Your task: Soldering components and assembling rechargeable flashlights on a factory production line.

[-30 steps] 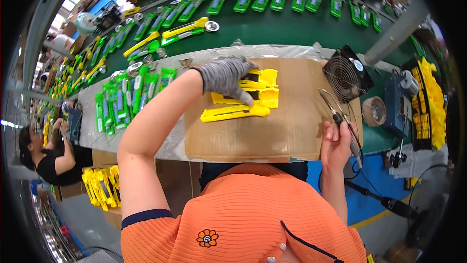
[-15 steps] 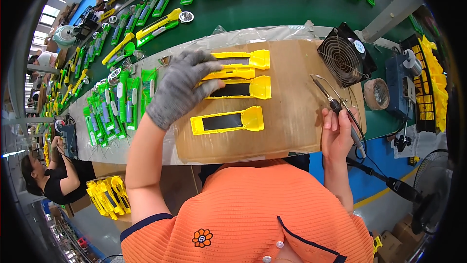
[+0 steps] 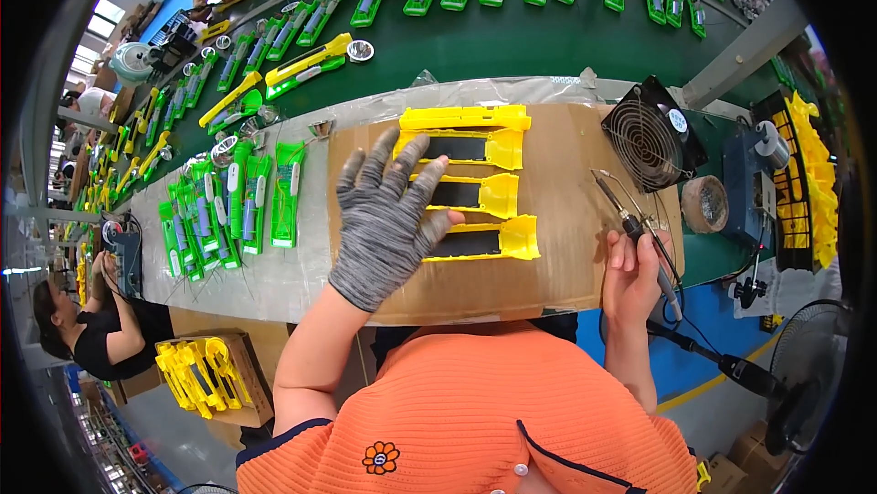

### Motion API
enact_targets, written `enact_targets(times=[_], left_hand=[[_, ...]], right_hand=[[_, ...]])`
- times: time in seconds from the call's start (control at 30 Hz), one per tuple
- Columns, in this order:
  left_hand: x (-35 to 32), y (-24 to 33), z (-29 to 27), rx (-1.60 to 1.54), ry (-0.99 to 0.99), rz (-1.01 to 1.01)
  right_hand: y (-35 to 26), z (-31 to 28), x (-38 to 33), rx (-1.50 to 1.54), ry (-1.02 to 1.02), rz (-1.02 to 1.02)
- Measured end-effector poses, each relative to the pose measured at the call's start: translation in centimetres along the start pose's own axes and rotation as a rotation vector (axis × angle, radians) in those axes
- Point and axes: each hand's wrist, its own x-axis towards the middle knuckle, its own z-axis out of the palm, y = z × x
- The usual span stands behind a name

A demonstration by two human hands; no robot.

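My left hand [image 3: 384, 224], in a grey knit glove with bare fingertips, lies spread over the left ends of several yellow plastic housings. Its thumb and fingers touch or hover just above them. The nearest housing [image 3: 519, 238] has a dark strip inside and a flared right end. Behind it lie two similar housings [image 3: 498, 194] [image 3: 505, 148], and a narrower yellow piece [image 3: 466, 117] is at the back. To the right, my bare right hand [image 3: 632, 261] is closed round a soldering iron [image 3: 630, 223], its tip pointing up and away from me.
Brown cardboard [image 3: 566, 284] covers the work surface. Green flashlight bodies [image 3: 206, 211] with loose wires lie to the left. A black fan [image 3: 647, 133], a tape roll [image 3: 705, 203] and a blue soldering station [image 3: 747, 169] stand right. More flashlights line the green belt [image 3: 548, 46] behind.
My left hand has come nearer and to the right, its fingers spreading. The nearest yellow housing has shifted right, closer in line with the others. My right hand keeps hold of the soldering iron.
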Motion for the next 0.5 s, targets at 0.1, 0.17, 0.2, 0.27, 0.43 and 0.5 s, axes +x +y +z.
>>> enact_targets(times=[0.1, 0.17, 0.2, 0.27, 0.43, 0.5], left_hand=[[2.2, -2.2, -0.2, 0.006, 0.038, 0.020], [5.2, -4.9, -0.9, -0.192, 0.110, -0.019], [7.4, -6.9, -1.5, -0.271, 0.200, 0.016], [11.3, -12.2, -1.3, -0.303, 0.298, -0.054], [20.2, -28.1, 2.1, 0.132, -0.014, -0.501], [22.5, -29.0, 4.8, 0.084, -0.195, -0.590]], right_hand=[[0.2, 0.0, 0.0, 0.038, 0.031, -0.002], [-0.2, 0.4, -0.1, 0.010, 0.044, 0.015], [-0.1, 0.2, 0.0, 0.018, 0.042, 0.010], [-0.2, -0.2, 0.1, 0.023, 0.012, 0.004], [-0.1, 0.4, -0.1, 0.032, 0.043, -0.004], [-0.1, 0.2, -0.1, -0.027, 0.069, -0.034]])
